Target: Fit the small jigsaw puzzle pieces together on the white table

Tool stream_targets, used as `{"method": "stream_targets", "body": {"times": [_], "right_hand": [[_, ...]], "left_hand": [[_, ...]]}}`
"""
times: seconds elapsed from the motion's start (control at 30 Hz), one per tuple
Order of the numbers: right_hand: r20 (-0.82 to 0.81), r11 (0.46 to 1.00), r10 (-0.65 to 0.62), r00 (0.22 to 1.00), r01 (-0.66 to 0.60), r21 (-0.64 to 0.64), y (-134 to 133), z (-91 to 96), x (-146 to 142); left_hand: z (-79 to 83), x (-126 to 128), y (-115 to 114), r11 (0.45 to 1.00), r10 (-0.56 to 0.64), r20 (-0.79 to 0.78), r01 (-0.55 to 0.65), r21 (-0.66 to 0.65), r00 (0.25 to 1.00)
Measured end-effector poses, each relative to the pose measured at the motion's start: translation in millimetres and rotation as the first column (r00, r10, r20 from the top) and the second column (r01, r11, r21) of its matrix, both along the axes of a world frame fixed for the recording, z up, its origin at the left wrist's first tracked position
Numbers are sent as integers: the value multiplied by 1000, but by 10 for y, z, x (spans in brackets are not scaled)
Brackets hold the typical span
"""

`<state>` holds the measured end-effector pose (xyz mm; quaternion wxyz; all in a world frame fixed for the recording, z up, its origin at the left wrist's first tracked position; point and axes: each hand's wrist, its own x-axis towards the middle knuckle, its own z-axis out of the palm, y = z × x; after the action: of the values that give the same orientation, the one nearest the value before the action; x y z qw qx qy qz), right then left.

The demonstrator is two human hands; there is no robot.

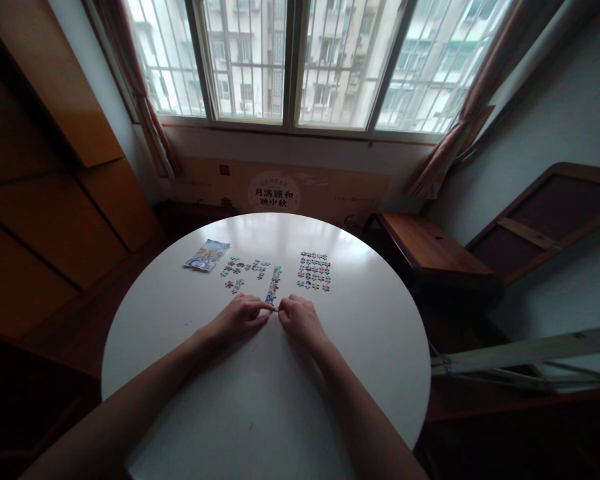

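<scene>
A narrow strip of joined jigsaw puzzle pieces (273, 283) lies on the white round table, its near end at my fingertips. My left hand (245, 313) is closed, with the index finger reaching to a small puzzle piece (276, 309) at that end. From the other side my right hand (299, 317) pinches the same piece, its fingers curled. Fingers partly hide the piece and the strip's near end. Left of the strip, several loose puzzle pieces (234, 268) are scattered. Puzzle pieces in neat rows (315, 271) lie to its right.
A colourful printed picture sheet or packet (207, 255) lies at the table's far left. The round table (180, 393) has a curved edge. Beyond it stand a wooden bench (425, 243) at right, cabinets (45, 227) at left and a barred window (290, 63) ahead.
</scene>
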<state>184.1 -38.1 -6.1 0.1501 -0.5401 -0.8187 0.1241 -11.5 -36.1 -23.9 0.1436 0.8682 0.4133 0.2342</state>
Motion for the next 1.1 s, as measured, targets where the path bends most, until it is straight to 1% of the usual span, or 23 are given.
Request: {"method": "stream_targets", "body": {"times": [0.2, 0.47, 0.7, 0.87, 1.1], "right_hand": [[2, 1000, -1, 1000, 1, -5, -2, 3, -2], [10, 1000, -1, 1000, 1, -28, -2, 13, -5], [-2, 1000, -4, 1000, 3, -14, -5, 10, -2], [4, 1000, -3, 1000, 3, -18, -8, 24, -2], [-4, 1000, -3, 1000, 2, -24, -16, 30, -2]], "left_hand": [[6, -4, -1, 1000, 3, 0, -3, -2, 1000], [-28, -7, 10, 1000, 12, -13, -12, 4, 1000], [-16, -4, 4, 1000, 13, -11, -13, 5, 1000], [3, 2, -4, 1000, 3, -5, -3, 4, 1000], [-19, -7, 11, 1000, -10, 6, 10, 18, 1000]]}}
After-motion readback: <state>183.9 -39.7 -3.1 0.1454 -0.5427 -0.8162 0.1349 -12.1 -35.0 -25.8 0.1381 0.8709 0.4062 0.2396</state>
